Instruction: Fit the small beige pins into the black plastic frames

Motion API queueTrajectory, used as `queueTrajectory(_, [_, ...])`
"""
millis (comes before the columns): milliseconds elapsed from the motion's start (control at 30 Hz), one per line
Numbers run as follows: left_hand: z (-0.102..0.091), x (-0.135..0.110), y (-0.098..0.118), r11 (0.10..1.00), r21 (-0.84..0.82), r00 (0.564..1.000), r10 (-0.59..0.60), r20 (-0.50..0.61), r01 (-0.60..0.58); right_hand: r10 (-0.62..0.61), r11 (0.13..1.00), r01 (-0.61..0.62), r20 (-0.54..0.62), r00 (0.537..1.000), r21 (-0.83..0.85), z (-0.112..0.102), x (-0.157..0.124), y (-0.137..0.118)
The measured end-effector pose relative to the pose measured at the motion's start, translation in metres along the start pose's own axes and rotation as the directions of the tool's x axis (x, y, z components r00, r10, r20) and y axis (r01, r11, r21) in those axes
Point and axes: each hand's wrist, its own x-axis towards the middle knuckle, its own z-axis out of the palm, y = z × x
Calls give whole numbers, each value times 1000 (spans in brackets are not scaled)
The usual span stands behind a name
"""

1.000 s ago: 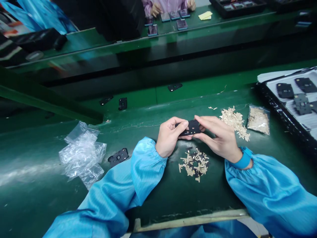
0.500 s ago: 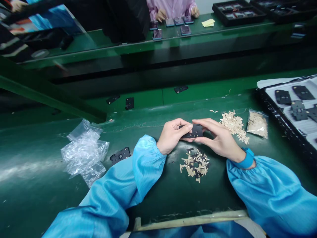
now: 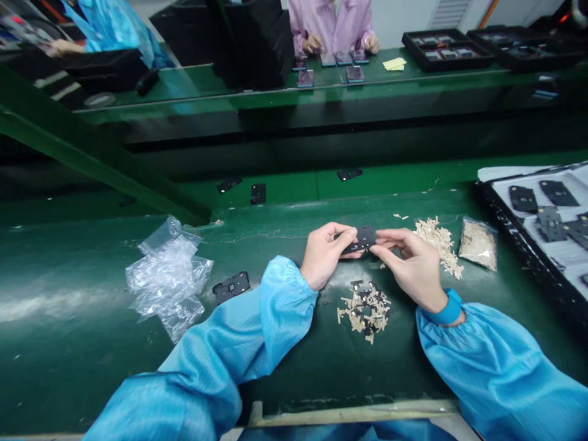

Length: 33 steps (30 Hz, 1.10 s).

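Just now the right hand (image 3: 413, 269) has drawn back slightly from the small black plate (image 3: 366, 236), leaving a narrow opening between them. The plate is now pinched at its left end by the left hand (image 3: 324, 258), held above the table (image 3: 92, 349). The right hand's fingertips (image 3: 377, 234) sit just beside the plate's right edge, their thumb and finger close together, but I cannot tell whether they touch it or hold some tiny piece.

Directly below the hands lies a loose heap of beige strips and black bits (image 3: 365, 312). More beige strips (image 3: 436, 242) are scattered near the right hand, next to a clear bag of strips (image 3: 478, 245). Further right, a black tray (image 3: 505, 248) carries more black plates. To the left, a second black plate (image 3: 231, 288) lies beside crumpled clear plastic (image 3: 168, 275). Across the table, a co-worker in a pink coat (image 3: 333, 24) has both hands among phones (image 3: 353, 73).
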Motion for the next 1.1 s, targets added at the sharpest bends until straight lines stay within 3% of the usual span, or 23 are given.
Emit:
queueTrajectory(67, [-1, 2, 0, 998, 39, 998, -48, 39, 46, 227, 954, -256, 181, 957, 156, -3, 5, -3])
queueTrajectory(133, [-1, 4, 1, 992, 82, 992, -99, 83, 92, 386, 857, -479, 377, 842, 192, -8, 11, -4])
queueTrajectory(200, [-2, 5, 3, 990, 100, 989, -111, 93, 102, 475, 774, -606, 466, 746, 182, -12, 21, -3])
queueTrajectory(233, [-2, 6, 3, 990, 99, 991, -106, 87, 97, 496, 750, -624, 438, 750, 220, -14, 25, -1])
queueTrajectory(367, [-3, 6, 5, 993, 87, 995, -87, 55, 82, 476, 759, -492, 153, 866, 427, -7, 33, 8])
queueTrajectory(400, [-3, 6, 5, 993, 92, 995, -82, 56, 77, 463, 778, -483, 153, 873, 401, -3, 31, 10])
queueTrajectory(500, [-6, 11, 5, 992, 125, 998, -38, 53, 31, 416, 855, -481, 297, 859, 193, 8, 17, 11])
queueTrajectory(600, [-23, 27, 15, 966, 248, 997, 61, 52, -72, 372, 901, -422, 324, 870, 97, 12, 8, 9])
queueTrajectory(667, [-45, 44, 30, 874, 453, 984, 165, 61, -175, 362, 906, -408, 298, 884, 109, 11, 7, 8])
queueTrajectory(700, [-58, 52, 39, 772, 595, 970, 235, 58, -222, 358, 906, -405, 288, 888, 124, 10, 8, 8])
queueTrajectory(733, [-72, 61, 49, 611, 753, 946, 322, 45, -244, 356, 904, -405, 281, 891, 139, 9, 9, 8])
queueTrajectory(800, [-97, 75, 68, 229, 970, 892, 450, -34, -79, 359, 898, -410, 273, 893, 160, 8, 11, 9])
queueTrajectory(867, [-114, 86, 81, -13, 989, 879, 461, -125, 147, 365, 892, -419, 274, 890, 172, 8, 11, 11])
queueTrajectory(933, [-121, 95, 88, -82, 969, 887, 425, -178, 234, 369, 887, -424, 272, 889, 181, 8, 10, 12])
queueTrajectory(1100, [-115, 111, 102, -36, 972, 909, 363, -205, 233, 358, 886, -411, 246, 901, 216, 6, 9, 11])
